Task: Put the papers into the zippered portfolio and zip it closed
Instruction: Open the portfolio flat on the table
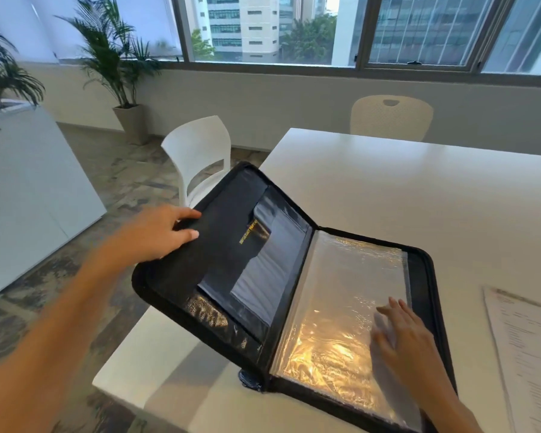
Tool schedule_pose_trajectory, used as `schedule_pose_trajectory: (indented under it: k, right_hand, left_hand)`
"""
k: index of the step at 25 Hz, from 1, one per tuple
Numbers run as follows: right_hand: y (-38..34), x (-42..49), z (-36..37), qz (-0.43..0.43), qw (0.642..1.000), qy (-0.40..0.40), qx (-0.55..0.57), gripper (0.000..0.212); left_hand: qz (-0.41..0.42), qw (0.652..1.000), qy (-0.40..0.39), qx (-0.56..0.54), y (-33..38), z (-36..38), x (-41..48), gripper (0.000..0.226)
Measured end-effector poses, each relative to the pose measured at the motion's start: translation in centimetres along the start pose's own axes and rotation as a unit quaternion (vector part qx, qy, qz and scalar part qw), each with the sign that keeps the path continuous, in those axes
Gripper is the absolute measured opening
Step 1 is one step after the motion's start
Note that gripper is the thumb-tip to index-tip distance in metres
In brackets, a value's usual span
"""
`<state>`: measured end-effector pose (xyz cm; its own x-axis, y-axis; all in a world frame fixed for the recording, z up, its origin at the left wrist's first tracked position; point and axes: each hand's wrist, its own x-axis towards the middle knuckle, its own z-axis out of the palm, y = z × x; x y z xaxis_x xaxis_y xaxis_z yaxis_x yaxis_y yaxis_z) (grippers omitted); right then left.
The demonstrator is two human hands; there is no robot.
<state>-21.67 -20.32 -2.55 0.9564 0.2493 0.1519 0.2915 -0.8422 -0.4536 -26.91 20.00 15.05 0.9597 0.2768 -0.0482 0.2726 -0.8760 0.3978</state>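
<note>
A black zippered portfolio (219,264) lies unzipped and spread wide on the near left part of the white table (419,195). Its left cover is raised and juts past the table's left edge. My left hand (156,234) grips that cover's outer edge, thumb on the inside. The right half carries shiny clear sleeves (334,310). My right hand (409,342) rests flat on them near their right edge, fingers spread. A stack of printed papers (527,345) lies on the table to the right of the portfolio, outside it.
A white chair (200,151) stands at the table's left side, just beyond the raised cover. A cream chair (391,117) sits at the far side. On the left stand a white cabinet (28,195) and potted palms (116,57).
</note>
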Motion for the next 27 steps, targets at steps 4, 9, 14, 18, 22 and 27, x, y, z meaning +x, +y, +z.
schedule_pose_trajectory:
  k: [4,9,14,18,22,27]
  right_hand:
    - [1.4,0.1,0.8,0.007,1.0,-0.014,-0.011,0.042]
    - [1.6,0.2,1.4,-0.015,1.0,0.016,-0.013,0.04]
    - [1.6,-0.1,1.2,-0.026,0.999,0.032,-0.026,0.041]
    - [1.2,-0.3,0.9,-0.031,0.999,0.038,-0.021,0.045]
    - [0.9,-0.8,0.4,-0.028,0.998,0.035,-0.036,0.048]
    - [1.7,-1.2,-0.6,-0.005,0.995,0.037,-0.089,0.071]
  left_hand:
    - [-0.05,0.985,-0.039,0.16,-2.5,4.1,1.0,0.059]
    - [-0.106,0.983,-0.045,0.144,-5.0,9.7,1.9,0.072]
    - [-0.13,0.979,-0.01,0.159,-6.0,13.5,1.7,0.079]
    - [-0.133,0.984,-0.004,0.121,-6.4,15.8,1.1,0.073]
    - [-0.132,0.985,0.029,0.105,-6.3,16.4,1.1,0.074]
    - [-0.084,0.986,0.055,0.134,-2.7,16.5,1.6,0.092]
